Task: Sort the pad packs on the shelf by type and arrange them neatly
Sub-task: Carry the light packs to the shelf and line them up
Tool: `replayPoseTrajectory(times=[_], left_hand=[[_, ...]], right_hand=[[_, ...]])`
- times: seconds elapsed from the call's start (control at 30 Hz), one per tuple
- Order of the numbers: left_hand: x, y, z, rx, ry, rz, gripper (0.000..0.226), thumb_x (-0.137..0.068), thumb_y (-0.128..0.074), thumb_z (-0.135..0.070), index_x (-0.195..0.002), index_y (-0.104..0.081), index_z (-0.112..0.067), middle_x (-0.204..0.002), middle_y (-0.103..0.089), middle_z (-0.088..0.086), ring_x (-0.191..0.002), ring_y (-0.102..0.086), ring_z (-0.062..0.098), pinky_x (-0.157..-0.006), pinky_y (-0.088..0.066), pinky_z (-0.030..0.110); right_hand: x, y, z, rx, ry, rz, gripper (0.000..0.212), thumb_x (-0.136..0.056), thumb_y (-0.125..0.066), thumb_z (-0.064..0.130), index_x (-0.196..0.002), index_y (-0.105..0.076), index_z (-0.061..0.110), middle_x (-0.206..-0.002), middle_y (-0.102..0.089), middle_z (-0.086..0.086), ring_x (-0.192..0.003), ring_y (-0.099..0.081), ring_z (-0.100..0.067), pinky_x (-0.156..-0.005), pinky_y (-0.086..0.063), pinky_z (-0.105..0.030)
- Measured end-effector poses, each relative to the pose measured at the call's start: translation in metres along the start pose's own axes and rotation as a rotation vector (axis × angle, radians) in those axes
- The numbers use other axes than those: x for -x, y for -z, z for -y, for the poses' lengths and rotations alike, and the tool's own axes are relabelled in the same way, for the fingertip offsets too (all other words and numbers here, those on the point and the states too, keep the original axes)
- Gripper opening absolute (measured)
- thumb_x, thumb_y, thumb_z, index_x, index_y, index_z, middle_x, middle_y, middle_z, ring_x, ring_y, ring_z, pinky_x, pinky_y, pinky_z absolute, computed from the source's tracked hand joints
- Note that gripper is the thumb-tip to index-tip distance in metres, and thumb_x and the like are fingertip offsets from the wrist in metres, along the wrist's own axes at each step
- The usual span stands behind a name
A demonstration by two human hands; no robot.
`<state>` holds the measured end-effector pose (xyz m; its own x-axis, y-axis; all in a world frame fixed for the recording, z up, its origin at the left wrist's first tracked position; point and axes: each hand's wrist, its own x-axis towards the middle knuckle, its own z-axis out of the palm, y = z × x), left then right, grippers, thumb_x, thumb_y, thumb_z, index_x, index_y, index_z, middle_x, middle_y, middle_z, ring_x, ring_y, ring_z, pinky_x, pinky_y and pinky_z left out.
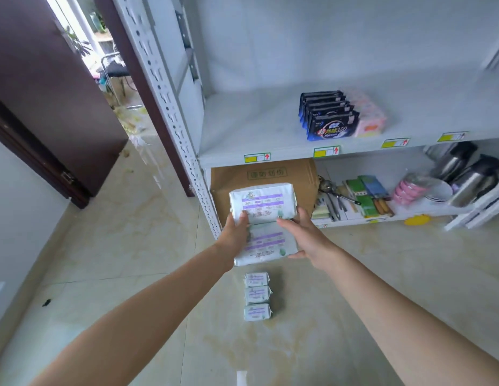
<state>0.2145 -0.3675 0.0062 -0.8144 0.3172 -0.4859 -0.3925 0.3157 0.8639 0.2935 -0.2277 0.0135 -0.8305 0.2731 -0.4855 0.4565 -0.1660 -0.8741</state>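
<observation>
Between both hands, just below the shelf's (242, 129) front edge, two white-and-purple packs (261, 203) sit stacked, long sides running left to right. Left hand (234, 232) grips their left ends, and right hand (304, 238) clasps the right. Dark blue packs (327, 115) stand higher, farther, rightward.

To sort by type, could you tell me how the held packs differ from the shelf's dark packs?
The held packs are white with purple bands, the dark packs navy. The held packs are gripped by left hand and right hand; the dark packs line the shelf. Both are wrapped.
</observation>
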Motion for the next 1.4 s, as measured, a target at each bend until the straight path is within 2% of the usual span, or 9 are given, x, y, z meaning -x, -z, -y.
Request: replayPoseTrajectory(times=[0.13, 0.3, 0.47, 0.6, 0.73, 0.83, 1.0, 1.13, 1.4], left_hand=[[0.021, -0.007, -0.031, -0.01, -0.016, 0.003, 0.036, -0.098, -0.029, -0.045, -0.127, -0.04, -0.026, -0.104, -0.06, 0.001, -0.091, -0.062, 0.019, -0.08, -0.053, 0.036], [0.022, -0.015, -0.054, -0.034, -0.069, -0.006, 0.037, -0.098, -0.031, -0.043, -0.126, -0.042, -0.022, -0.107, -0.057, 0.003, -0.09, -0.058, 0.019, -0.087, -0.051, 0.037], [0.002, -0.022, -0.066, -0.01, -0.056, -0.009, 0.036, -0.096, -0.034, -0.046, -0.119, -0.046, -0.021, -0.113, -0.06, 0.006, -0.103, -0.061, 0.027, -0.098, -0.048, 0.046], [-0.023, -0.028, -0.085, -0.011, -0.026, 0.008, 0.035, -0.097, -0.032, -0.047, -0.119, -0.043, -0.022, -0.103, -0.057, 0.002, -0.107, -0.057, 0.027, -0.103, -0.043, 0.044], [-0.058, -0.036, -0.109, -0.007, -0.034, 0.056, 0.038, -0.096, -0.034, -0.047, -0.122, -0.043, -0.021, -0.116, -0.059, 0.006, -0.103, -0.062, 0.027, -0.096, -0.049, 0.045], [-0.086, -0.038, -0.126, 0.0, -0.021, 0.072, 0.042, -0.092, -0.04, -0.051, -0.122, -0.048, -0.023, -0.115, -0.062, 0.007, -0.101, -0.064, 0.028, -0.092, -0.051, 0.049], [-0.137, -0.041, -0.153, -0.01, -0.014, 0.079, 0.052, -0.087, -0.042, -0.056, -0.126, -0.049, -0.022, -0.115, -0.062, 0.003, -0.1, -0.063, 0.027, -0.092, -0.051, 0.047], [-0.158, -0.043, -0.169, 0.026, 0.03, 0.109, 0.038, -0.096, -0.038, -0.045, -0.123, -0.05, -0.02, -0.117, -0.062, 0.005, -0.098, -0.065, 0.027, -0.088, -0.054, 0.046], [-0.219, -0.054, -0.189, 0.054, 0.08, 0.074, 0.037, -0.097, -0.039, -0.041, -0.12, -0.055, -0.017, -0.115, -0.064, 0.008, -0.101, -0.065, 0.03, -0.091, -0.052, 0.048]], right_hand=[[0.021, 0.011, 0.023, -0.009, 0.043, -0.021, 0.041, -0.088, -0.057, 0.035, -0.122, -0.036, 0.04, -0.129, -0.051, 0.01, -0.118, -0.051, -0.019, -0.073, -0.052, -0.038], [0.027, 0.022, 0.036, -0.022, 0.06, -0.049, 0.046, -0.088, -0.057, 0.033, -0.126, -0.034, 0.039, -0.129, -0.053, 0.006, -0.115, -0.052, -0.023, -0.087, -0.051, -0.049], [0.017, 0.034, 0.053, -0.014, 0.062, -0.044, 0.045, -0.088, -0.057, 0.033, -0.127, -0.035, 0.039, -0.128, -0.053, 0.005, -0.116, -0.052, -0.023, -0.074, -0.054, -0.039], [-0.008, 0.045, 0.068, -0.015, 0.078, -0.056, 0.045, -0.088, -0.057, 0.031, -0.126, -0.036, 0.039, -0.127, -0.054, 0.004, -0.115, -0.054, -0.024, -0.08, -0.055, -0.047], [-0.041, 0.057, 0.087, -0.009, 0.061, -0.08, 0.036, -0.089, -0.056, 0.029, -0.119, -0.039, 0.035, -0.123, -0.055, 0.003, -0.103, -0.058, -0.021, -0.083, -0.052, -0.046], [-0.067, 0.066, 0.103, -0.014, 0.045, -0.088, 0.032, -0.089, -0.057, 0.028, -0.115, -0.04, 0.037, -0.115, -0.061, -0.001, -0.096, -0.061, -0.023, -0.09, -0.049, -0.052], [-0.113, 0.076, 0.131, -0.03, 0.05, -0.094, 0.037, -0.085, -0.062, 0.022, -0.112, -0.043, 0.039, -0.116, -0.06, -0.002, -0.103, -0.059, -0.026, -0.091, -0.047, -0.054], [-0.143, 0.081, 0.136, -0.062, 0.008, -0.087, 0.042, -0.081, -0.067, 0.02, -0.11, -0.046, 0.041, -0.118, -0.059, -0.001, -0.104, -0.06, -0.027, -0.092, -0.046, -0.057], [-0.203, 0.098, 0.159, -0.053, -0.051, -0.054, 0.038, -0.086, -0.061, 0.021, -0.115, -0.044, 0.038, -0.115, -0.061, -0.002, -0.102, -0.06, -0.025, -0.095, -0.045, -0.054]])
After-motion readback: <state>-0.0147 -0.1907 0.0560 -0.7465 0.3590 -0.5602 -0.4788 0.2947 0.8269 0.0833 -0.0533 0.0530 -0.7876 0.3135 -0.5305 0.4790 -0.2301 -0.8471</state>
